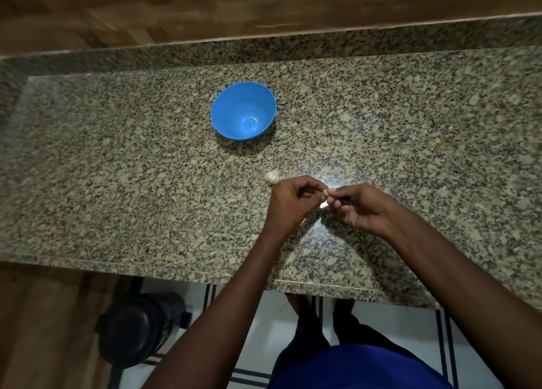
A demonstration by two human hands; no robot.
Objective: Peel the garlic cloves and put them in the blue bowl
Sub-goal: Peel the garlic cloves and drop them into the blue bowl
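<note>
Clove [325, 194]: tiny, light, papery; I pinch its ends.
Hands: left [290, 202] and right [359, 206] fingertips both curled, nipping it.

This looks like a home kitchen. A long speckled granite table [146, 159] with a raised granite strip [381, 40] along its back edge runs beneath warm wood panelling [176, 4] on the wall. On the stone stand a blue bowl [243, 111] and a garlic bulb [271, 176], food things that suit a cooking place. Below the front edge the floor [269, 306] is pale tile with dark stripes, and a dark rounded container [137, 327] stands on it beside a wooden cabinet side [44, 330]. The light is dim and indoor, with one bright glare on the polished stone.
</note>
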